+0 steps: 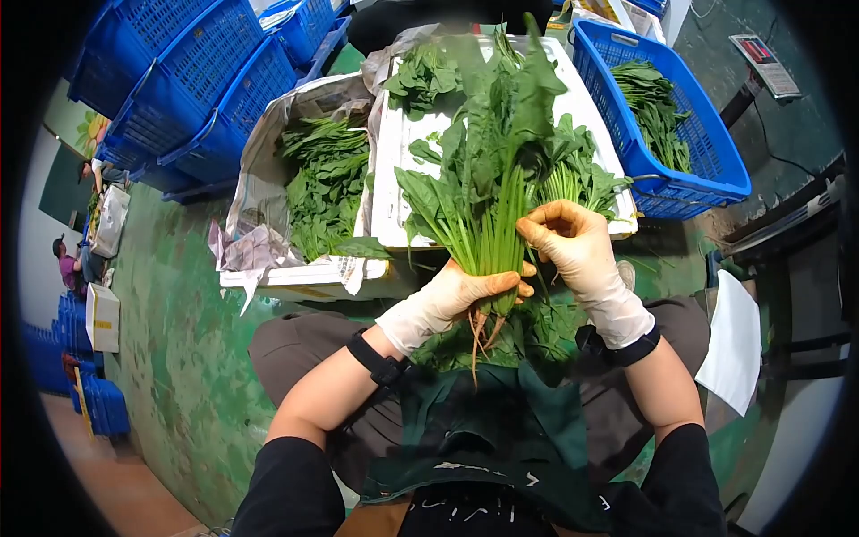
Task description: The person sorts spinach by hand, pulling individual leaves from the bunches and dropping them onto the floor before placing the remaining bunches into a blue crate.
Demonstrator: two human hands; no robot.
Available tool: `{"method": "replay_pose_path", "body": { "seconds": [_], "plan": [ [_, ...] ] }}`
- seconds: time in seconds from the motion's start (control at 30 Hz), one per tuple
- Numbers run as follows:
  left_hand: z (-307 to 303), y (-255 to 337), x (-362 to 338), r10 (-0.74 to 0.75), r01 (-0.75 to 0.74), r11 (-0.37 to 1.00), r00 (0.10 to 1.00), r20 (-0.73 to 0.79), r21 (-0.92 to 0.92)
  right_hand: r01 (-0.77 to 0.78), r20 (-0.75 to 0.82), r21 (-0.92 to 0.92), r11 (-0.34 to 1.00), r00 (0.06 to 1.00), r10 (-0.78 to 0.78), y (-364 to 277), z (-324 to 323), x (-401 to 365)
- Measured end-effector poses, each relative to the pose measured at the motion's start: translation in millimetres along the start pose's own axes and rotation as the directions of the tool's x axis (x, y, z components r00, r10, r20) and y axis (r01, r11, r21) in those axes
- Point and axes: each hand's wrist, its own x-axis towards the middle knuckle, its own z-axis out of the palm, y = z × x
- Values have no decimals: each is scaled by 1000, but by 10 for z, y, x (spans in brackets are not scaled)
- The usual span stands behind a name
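Observation:
My left hand (461,295), in a white glove stained at the fingers, is wrapped round a bunch of spinach (488,201). The leaves point up and away, and the pinkish roots hang below my fist. My right hand (577,246), gloved too, is pinched at the right edge of the stems. Whatever lies between its fingertips is too small to make out. Behind the bunch, more spinach (425,80) rests on a white foam lid (394,215). Loose greens (546,336) lie on my lap, partly hidden by my hands.
Left of the lid stands a paper-lined foam box (304,277) holding greens. A blue crate (716,183) with bunches is at the right, near a scale (765,67). Blue crates (192,85) are stacked at upper left. A white sheet (729,345) lies by my right knee. People (76,259) are at far left.

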Motion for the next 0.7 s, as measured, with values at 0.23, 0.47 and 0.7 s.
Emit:
{"method": "replay_pose_path", "body": {
  "seconds": [0.23, 0.47, 0.7],
  "plan": [
    [-56, 36, 2, -7, 1, 989, 999, -42, -146, 22, -16, 88, 996, 1000, -20, 34, 5, 17],
    [-146, 26, 10, 29, -83, 935, 987, -159, -344, 87, -8, 260, 962, 996, -89, 36, -19, -14],
    [-447, 226, 140, 195, -189, 767, 979, -59, -613, 478, -291, 179, 860, 861, -418, 40, 81, -205]
  ]
}}
